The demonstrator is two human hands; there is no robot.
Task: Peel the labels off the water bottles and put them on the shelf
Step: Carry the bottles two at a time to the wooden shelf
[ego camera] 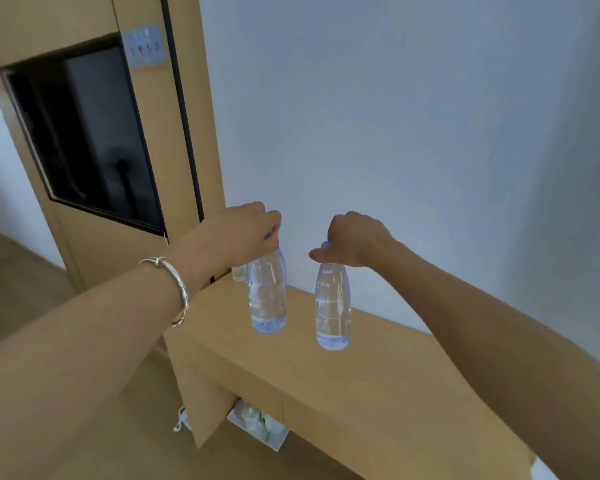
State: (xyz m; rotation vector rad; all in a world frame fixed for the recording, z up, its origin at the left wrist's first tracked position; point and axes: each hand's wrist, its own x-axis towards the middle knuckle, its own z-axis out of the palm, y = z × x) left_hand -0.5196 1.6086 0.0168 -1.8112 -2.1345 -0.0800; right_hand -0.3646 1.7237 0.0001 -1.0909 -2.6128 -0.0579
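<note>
My left hand [246, 233] grips the caps of two clear, label-free water bottles [267, 296] that hang close together over the wooden shelf top [378, 382]. My right hand [355, 242] holds a third clear bottle [333, 306] by its blue cap. All the bottles are upright, with their bases at or just above the shelf surface; whether they touch it I cannot tell. A silver bracelet [174, 282] sits on my left wrist.
A small pale object [238, 273] stands at the shelf's far left corner by the wall. A tall wooden cabinet with a dark glass panel [84, 133] rises on the left. Under the shelf a white tray [260, 427] holds several small items. A white wall is behind.
</note>
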